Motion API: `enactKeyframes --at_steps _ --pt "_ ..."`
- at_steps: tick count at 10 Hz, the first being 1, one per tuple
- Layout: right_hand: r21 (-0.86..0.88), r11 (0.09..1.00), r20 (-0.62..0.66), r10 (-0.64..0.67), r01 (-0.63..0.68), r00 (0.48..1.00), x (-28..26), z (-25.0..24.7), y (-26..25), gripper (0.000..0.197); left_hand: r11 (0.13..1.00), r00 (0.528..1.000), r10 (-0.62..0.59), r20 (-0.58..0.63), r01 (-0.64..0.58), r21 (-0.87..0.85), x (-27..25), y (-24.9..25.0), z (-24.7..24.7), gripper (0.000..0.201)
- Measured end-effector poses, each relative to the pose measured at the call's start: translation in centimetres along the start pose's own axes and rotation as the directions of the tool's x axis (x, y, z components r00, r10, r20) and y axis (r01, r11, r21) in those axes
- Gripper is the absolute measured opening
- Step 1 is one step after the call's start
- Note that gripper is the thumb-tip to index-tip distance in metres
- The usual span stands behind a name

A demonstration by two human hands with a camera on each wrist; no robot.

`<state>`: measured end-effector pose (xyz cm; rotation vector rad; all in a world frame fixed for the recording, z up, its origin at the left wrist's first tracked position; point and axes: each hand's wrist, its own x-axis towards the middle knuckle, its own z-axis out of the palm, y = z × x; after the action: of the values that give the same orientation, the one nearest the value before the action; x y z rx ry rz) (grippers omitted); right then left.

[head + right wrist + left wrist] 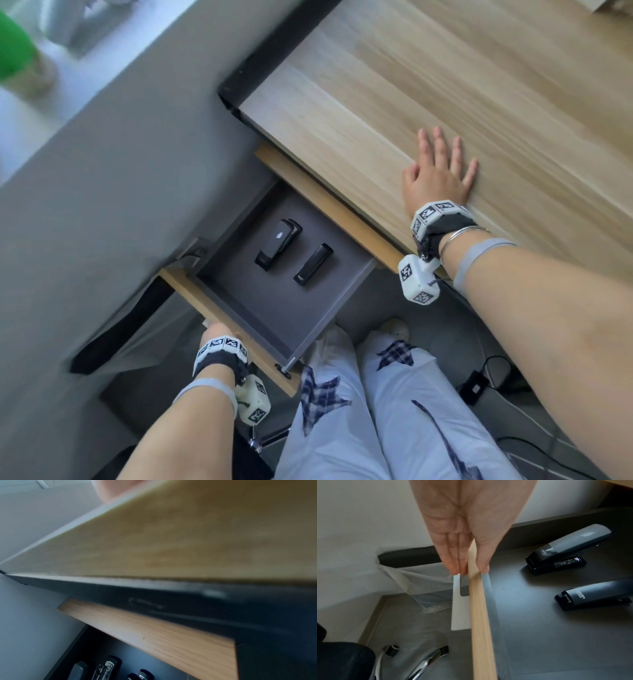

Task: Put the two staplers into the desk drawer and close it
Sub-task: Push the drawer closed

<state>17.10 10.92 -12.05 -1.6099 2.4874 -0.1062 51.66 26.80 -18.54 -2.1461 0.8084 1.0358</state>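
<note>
Two hands, two staplers, one drawer, one desk. Nearest, at 6 o'clock in the head view, two legs in pale blue trousers with dark plaid star patches (394,404) are showing. At 7 o'clock the left hand (462,536) is pinching the light wooden front panel (479,608) of the open drawer, straight fingers (453,561) lying on the outer face, thumb on the inner side; one flat white handle plate (459,609) is hanging on the outer face below the fingertips. The dark grey flat-bottomed desk drawer (274,308) is sitting pulled out at centre, smooth matte floor, thin straight walls. Both staplers are lying on its floor, side by side, apart, not touching. The larger black stapler with a glossy grey plastic top (278,248) is sitting at 11 o'clock of the drawer floor, its top raised off the base, metal magazine showing in the left wrist view. The slimmer all-black bar-shaped stapler (313,264) is lying just to the 3 o'clock side, white lettering on top. Farther, at 2 o'clock, the right hand (436,174) is resting flat, fingers spread, palm down on the light wood-grain desk top (445,68) near its front edge. One black metal frame corner (236,85) is showing at 11 o'clock.
</note>
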Motion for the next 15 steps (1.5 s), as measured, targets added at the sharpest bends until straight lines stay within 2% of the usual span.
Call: enactKeyframes --at_steps 1,2,3,5,6,7,8,10,13,14,15 --pt "-0.001 1.0 -0.012 -0.003 0.003 1.0 0.1 0.1 0.1 0.059 0.998 0.994 0.056 -0.098 -0.056 0.003 0.3 -0.1 1.3 0.038" --pt "0.0 1.0 -0.019 -0.008 0.008 1.0 0.1 0.2 0.1 0.059 0.999 0.997 0.035 -0.067 -0.036 -0.007 0.4 1.3 0.5 0.04" --pt "0.007 1.0 -0.022 -0.009 0.009 1.0 0.1 0.2 0.1 0.059 0.999 0.998 -0.049 0.03 0.05 -0.016 0.3 3.1 -0.5 0.048" --pt "0.015 1.0 -0.033 -0.016 0.016 0.999 0.1 0.2 0.0 0.06 0.98 0.999 0.042 -0.01 -0.043 -0.195 -0.9 6.7 -1.6 0.04" --pt "0.016 1.0 -0.028 -0.015 0.015 0.999 0.1 0.1 0.0 0.06 0.928 0.99 0.119 -0.078 -0.139 -0.345 -1.5 8.8 -1.8 0.031" --pt "0.019 1.0 -0.037 -0.013 0.013 0.999 0.1 0.1 0.0 0.06 0.871 0.986 0.153 -0.063 -0.165 -0.464 -2.4 11.0 -2.2 0.039" --pt "0.031 0.999 -0.056 -0.009 0.011 0.998 0.0 0.1 -0.1 0.061 0.767 0.976 0.209 -0.067 -0.205 -0.608 -2.1 13.2 -2.4 0.057" --pt "0.025 1.0 -0.058 -0.013 0.014 0.998 -0.1 0.0 -0.1 0.061 0.667 0.929 0.363 -0.078 -0.317 -0.674 -2.1 17.0 -3.3 0.07" --pt "0.021 1.0 -0.049 -0.017 0.018 0.999 0.0 0.0 0.0 0.061 0.549 0.88 0.47 -0.069 -0.352 -0.758 -2.7 21.1 -4.0 0.079" --pt "0.016 1.0 -0.052 -0.014 0.015 0.999 0.0 0.0 -0.1 0.061 0.557 0.863 0.499 -0.076 -0.386 -0.736 -2.8 21.9 -3.9 0.077" --pt "0.018 1.0 -0.064 -0.013 0.014 0.998 0.1 0.0 -0.2 0.062 0.605 0.863 0.493 -0.112 -0.433 -0.668 -2.7 22.8 -3.7 0.07"
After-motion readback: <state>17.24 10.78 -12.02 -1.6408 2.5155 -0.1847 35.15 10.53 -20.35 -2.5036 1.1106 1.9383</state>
